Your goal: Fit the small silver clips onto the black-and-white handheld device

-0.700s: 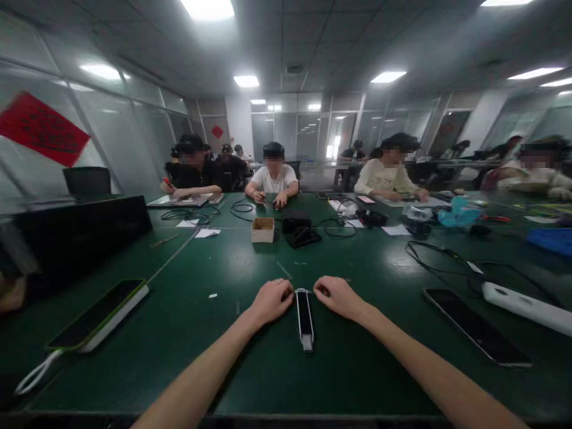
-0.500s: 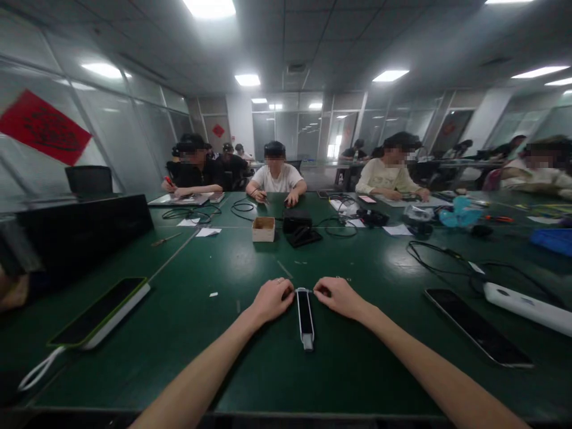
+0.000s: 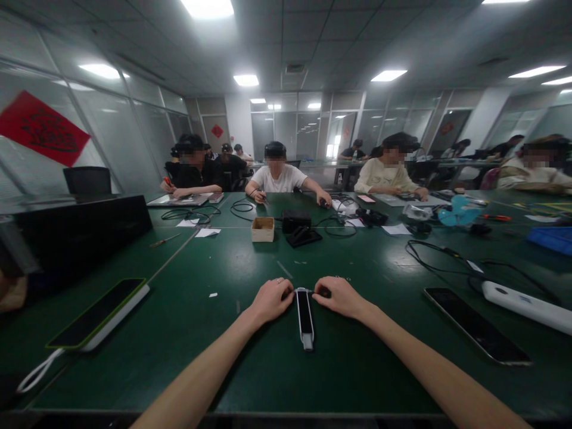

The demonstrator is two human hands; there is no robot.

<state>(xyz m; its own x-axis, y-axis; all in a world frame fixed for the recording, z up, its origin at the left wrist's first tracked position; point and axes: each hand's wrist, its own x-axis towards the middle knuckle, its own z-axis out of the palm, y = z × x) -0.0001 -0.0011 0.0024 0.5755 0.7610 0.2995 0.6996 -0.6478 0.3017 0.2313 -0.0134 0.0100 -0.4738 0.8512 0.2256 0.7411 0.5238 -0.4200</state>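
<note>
A narrow black device with a white end [image 3: 304, 317] lies lengthwise on the green table [image 3: 250, 363] straight in front of me. My left hand [image 3: 270, 300] rests curled at the left of its far end, fingertips pinched against that end. My right hand [image 3: 339, 296] sits curled at the right of the same end, fingertips also pinched there. What the fingers pinch is too small to make out.
A dark phone [image 3: 476, 326] lies to the right, a white power strip [image 3: 527, 306] with a black cable beyond it. A green-edged phone on a white block [image 3: 99, 313] lies left. A small cardboard box [image 3: 263, 229] and black items stand mid-table. Several people sit at the far side.
My hands and the device stay where they were. The person in the white shirt across the table has stretched an arm out to the right.
</note>
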